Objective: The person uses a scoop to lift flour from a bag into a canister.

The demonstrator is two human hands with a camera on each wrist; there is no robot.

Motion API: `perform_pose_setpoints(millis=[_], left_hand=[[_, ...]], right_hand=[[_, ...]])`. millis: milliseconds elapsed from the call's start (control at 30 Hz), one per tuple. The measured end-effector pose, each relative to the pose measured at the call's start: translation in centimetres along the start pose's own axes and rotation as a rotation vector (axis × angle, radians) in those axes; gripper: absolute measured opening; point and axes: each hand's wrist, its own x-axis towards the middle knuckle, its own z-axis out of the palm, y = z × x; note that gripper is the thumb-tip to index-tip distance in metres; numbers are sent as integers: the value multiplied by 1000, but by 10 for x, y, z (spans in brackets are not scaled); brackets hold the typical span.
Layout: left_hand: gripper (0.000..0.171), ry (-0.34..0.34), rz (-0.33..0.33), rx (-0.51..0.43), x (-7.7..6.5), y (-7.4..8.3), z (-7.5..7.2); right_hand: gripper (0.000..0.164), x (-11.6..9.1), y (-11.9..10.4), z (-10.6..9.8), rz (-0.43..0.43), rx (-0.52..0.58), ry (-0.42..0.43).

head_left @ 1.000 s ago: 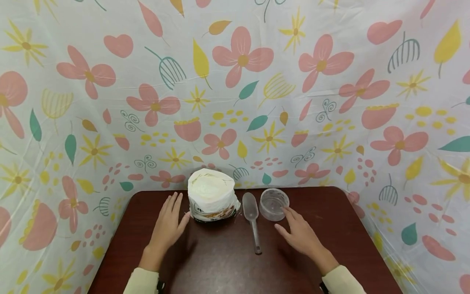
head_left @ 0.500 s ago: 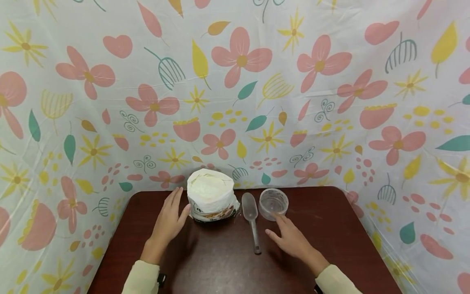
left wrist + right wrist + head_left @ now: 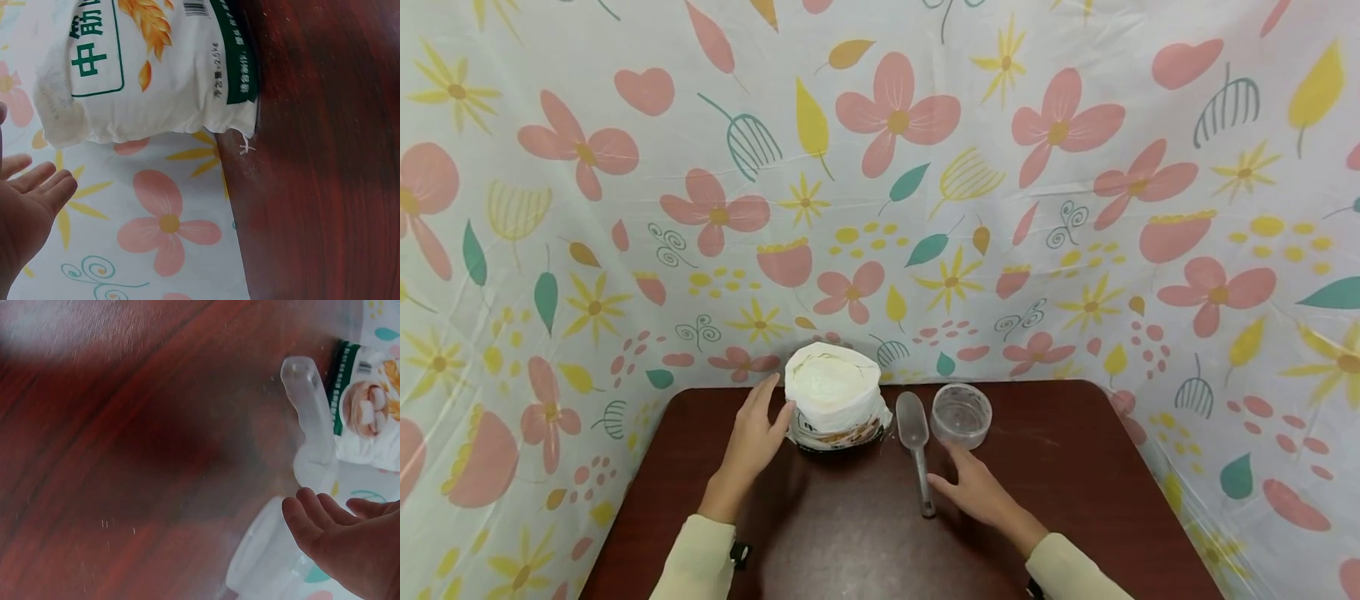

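Observation:
An opened white bag of flour [image 3: 833, 392] stands at the back of the table, its wheat-ear print and green edge showing in the left wrist view. My left hand [image 3: 751, 437] is at the bag's left side, fingers extended, holding nothing. To the right of the bag lies a clear plastic scoop [image 3: 915, 442], its handle pointing toward me. Beside the scoop sits a round clear plastic container [image 3: 961, 415]. My right hand [image 3: 981, 492] hovers by the scoop's handle and in front of the container, fingers loosely extended and holding nothing.
The dark reddish-brown table [image 3: 850, 533] reaches back to a floral curtain [image 3: 895, 208], which also hangs along both sides. A little white powder lies on the table around the bag's base.
My right hand has moved left, from the container's right side toward the scoop's handle. My left hand has shifted slightly up and closer to the bag. The objects have stayed in place.

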Motion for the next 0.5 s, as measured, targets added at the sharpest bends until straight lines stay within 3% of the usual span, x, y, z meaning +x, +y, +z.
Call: perform_pose_setpoints(millis=[233,500], left_hand=[[51,48,-143,-185,9,4,0],[43,109,-201,-212,17,5,5]], right_hand=[[81,4,2,14,40,79,33],[89,11,4,30,40,136,84]])
